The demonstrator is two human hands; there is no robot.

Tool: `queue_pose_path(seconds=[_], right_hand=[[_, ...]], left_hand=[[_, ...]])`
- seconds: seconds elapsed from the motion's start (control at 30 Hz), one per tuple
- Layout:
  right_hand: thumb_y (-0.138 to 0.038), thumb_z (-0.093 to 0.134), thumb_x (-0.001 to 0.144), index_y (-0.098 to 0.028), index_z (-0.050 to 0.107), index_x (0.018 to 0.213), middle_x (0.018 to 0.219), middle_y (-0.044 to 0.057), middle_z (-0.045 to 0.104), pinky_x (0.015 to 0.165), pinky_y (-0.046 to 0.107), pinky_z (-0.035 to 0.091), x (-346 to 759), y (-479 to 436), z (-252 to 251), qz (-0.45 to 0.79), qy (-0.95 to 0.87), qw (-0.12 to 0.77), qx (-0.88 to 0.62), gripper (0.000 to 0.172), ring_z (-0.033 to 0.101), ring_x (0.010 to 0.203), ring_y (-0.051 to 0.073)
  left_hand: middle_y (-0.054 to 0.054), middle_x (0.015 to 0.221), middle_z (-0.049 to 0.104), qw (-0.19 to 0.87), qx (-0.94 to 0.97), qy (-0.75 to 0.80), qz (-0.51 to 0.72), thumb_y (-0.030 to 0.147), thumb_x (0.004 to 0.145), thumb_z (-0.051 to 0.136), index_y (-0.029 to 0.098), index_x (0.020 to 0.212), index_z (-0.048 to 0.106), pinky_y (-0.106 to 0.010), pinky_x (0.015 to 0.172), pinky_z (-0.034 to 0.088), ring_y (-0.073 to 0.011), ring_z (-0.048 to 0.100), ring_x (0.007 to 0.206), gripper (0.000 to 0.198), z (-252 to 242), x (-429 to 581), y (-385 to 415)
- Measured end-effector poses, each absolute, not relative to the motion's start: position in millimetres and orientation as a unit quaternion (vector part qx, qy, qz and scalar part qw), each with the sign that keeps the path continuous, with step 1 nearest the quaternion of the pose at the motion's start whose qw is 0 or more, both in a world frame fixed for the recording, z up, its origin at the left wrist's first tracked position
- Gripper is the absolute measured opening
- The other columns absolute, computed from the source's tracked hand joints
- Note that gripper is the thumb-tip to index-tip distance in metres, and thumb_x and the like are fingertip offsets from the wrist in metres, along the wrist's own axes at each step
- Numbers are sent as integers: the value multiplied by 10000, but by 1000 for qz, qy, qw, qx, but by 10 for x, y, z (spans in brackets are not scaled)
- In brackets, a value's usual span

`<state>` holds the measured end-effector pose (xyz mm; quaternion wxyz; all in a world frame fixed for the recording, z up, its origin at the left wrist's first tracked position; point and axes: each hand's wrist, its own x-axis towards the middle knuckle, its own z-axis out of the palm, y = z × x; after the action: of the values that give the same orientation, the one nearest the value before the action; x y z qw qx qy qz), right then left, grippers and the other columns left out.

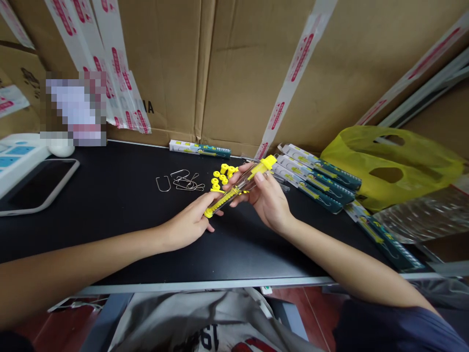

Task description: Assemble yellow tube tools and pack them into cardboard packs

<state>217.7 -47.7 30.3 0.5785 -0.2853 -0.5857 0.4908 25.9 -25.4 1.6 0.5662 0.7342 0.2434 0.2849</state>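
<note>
A clear plastic tube [236, 189] with yellow ends and a yellow ribbed part inside is held at a slant between both hands above the black table. My left hand [196, 220] closes round its lower yellow end. Higher up, my right hand [269, 198] grips the tube near the wide yellow top, thumb laid along it. Just behind the hands lie several small yellow caps [216, 181], partly hidden by the fingers. Bent metal wire hooks [188, 182] rest in a loose pile to their left, with one hook [163, 184] apart from the others.
Printed boxes [311, 178] lie stacked at the right, another box [384, 237] nearer the edge, and one [200, 149] along the cardboard [238, 73] behind. A yellow plastic bag [351, 146] sits at the right. A phone [36, 186] and white power strip [18, 151] are left.
</note>
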Motion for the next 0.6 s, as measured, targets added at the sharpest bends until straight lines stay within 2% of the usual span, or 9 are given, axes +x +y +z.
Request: queue_pose_path(seconds=[0.07,0.17,0.23,0.37,0.6], right_hand=[[-442,496,923,-244,534,1074,1001,44,652,607,295,606,2188,-486,310,487,-588,582,-278,252,656,979,211],[-449,511,915,-251,533,1064,1002,44,655,602,298,607,2209,-490,352,474,-587,592,-284,248,657,990,221],[-463,526,902,-257,531,1055,1002,42,657,591,294,606,2226,-484,396,462,-584,601,-291,256,661,988,226],[-502,539,876,-256,535,1026,958,32,660,557,284,598,2263,-447,465,451,-562,617,-317,289,671,958,227],[-506,519,876,-244,529,1020,946,27,666,594,308,601,2339,-328,417,462,-538,621,-334,299,681,921,210]], left_hand=[[-84,1245,528,556,741,244,287,-23,666,387,223,1232,458,-214,590,532,-194,606,1015,621,41,257,-244],[-42,1091,590,529,754,243,304,-32,693,374,200,1162,502,-301,784,519,-145,645,860,539,61,253,-216],[-30,1059,576,517,755,248,319,-7,746,377,192,1145,511,-333,827,494,-117,641,748,465,68,247,-202],[-32,1124,544,507,748,264,336,8,756,409,211,1153,502,-299,730,498,-98,626,693,456,102,233,-205],[-62,1254,508,520,745,251,334,7,755,431,218,1168,464,-299,766,525,-96,667,722,464,42,245,-216]])
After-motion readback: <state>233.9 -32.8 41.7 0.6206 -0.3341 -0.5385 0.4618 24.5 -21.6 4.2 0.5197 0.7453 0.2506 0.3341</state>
